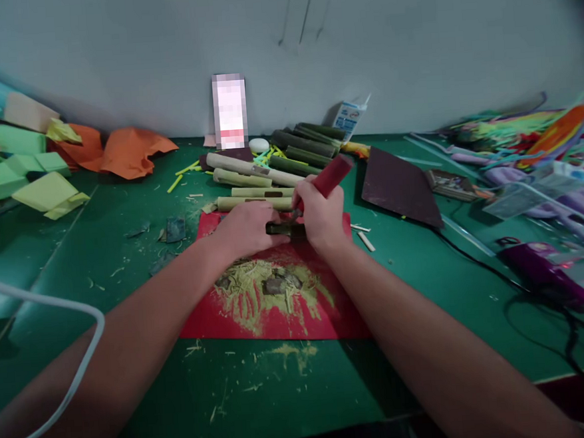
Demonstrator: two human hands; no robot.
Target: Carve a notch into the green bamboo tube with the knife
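Note:
My left hand [250, 227] is closed on a short dark green bamboo tube [293, 229] that has an opening cut in its upper side. My right hand [320, 215] grips a red-handled cutting tool [333, 175], its handle slanting up to the right. The tool's tip is at the tube's upper side, partly hidden by my fingers. Beneath both hands lies a red sheet [199, 322], strewn with yellowish bamboo shavings [250, 295] and a few darker chips [275, 285]. Just beyond my hands are pale bamboo tubes [245, 202] with notches cut in them.
Dark green bamboo tubes [309, 144] are stacked behind. A lit phone [230, 110] leans on the wall beside a drink carton [349, 118]. A dark board [397, 185] and a purple device with a cable [550, 271] are to the right; coloured paper [18, 165] lies left. A white cable [90, 300] crosses my left arm.

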